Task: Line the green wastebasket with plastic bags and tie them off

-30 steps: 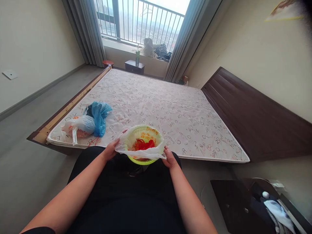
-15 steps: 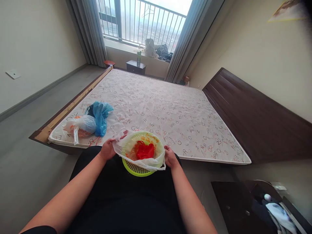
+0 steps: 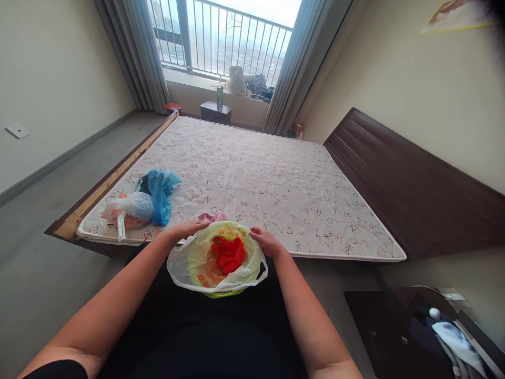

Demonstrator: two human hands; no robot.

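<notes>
A yellow-green basket [image 3: 224, 295] rests on my lap, lined with a white translucent plastic bag [image 3: 179, 266] whose edge folds over the rim. Inside the bag lies a bright red item [image 3: 229, 255]. My left hand [image 3: 193, 227] grips the bag's edge at the basket's far left rim. At the far right rim, my right hand [image 3: 263, 239] pinches the same bag. Just beyond the basket, a pink cloth [image 3: 213, 217] is partly visible on the mattress [image 3: 252, 168].
A knotted white bag [image 3: 132, 208] and a blue plastic bag [image 3: 161, 195] lie on the mattress's near left corner. The dark headboard [image 3: 406, 195] stands at right. A dark table [image 3: 374, 321] with a white cloth is at lower right. A nightstand [image 3: 215, 112] stands beyond the bed.
Both hands have moved to the far rim, the left one shifting right and forward. The bag's near edge now spreads lower over the basket, covering most of it.
</notes>
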